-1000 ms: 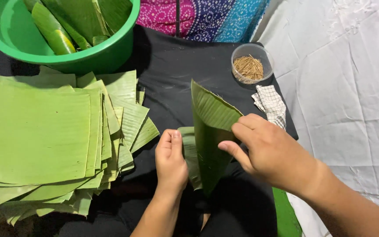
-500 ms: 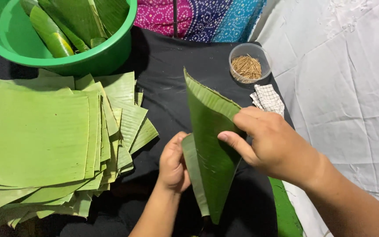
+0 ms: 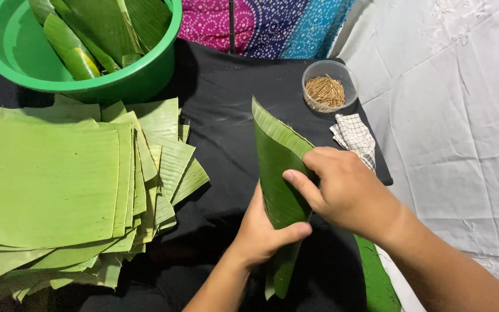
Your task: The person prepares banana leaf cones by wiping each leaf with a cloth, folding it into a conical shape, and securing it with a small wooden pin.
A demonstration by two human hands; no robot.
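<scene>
A cut banana leaf (image 3: 276, 167) is rolled into an upright cone shape over the black cloth (image 3: 226, 110). My left hand (image 3: 264, 228) wraps around its lower part from the left, thumb across the front. Higher up, my right hand (image 3: 345, 188) presses on the leaf's right side, fingers spread over the fold. Both hands hold the same leaf.
A thick stack of square banana leaf pieces (image 3: 59, 185) lies at the left. A green basin (image 3: 88, 86) with rolled leaves stands at the back left. A small clear cup of wooden picks (image 3: 327, 89) and a checked cloth (image 3: 354, 136) sit at the back right. White sheet (image 3: 457, 115) covers the right.
The leaf has been turned and folded tighter into a cone. My left hand moved from behind the leaf to grip its lower front; my right hand stayed on its upper right side.
</scene>
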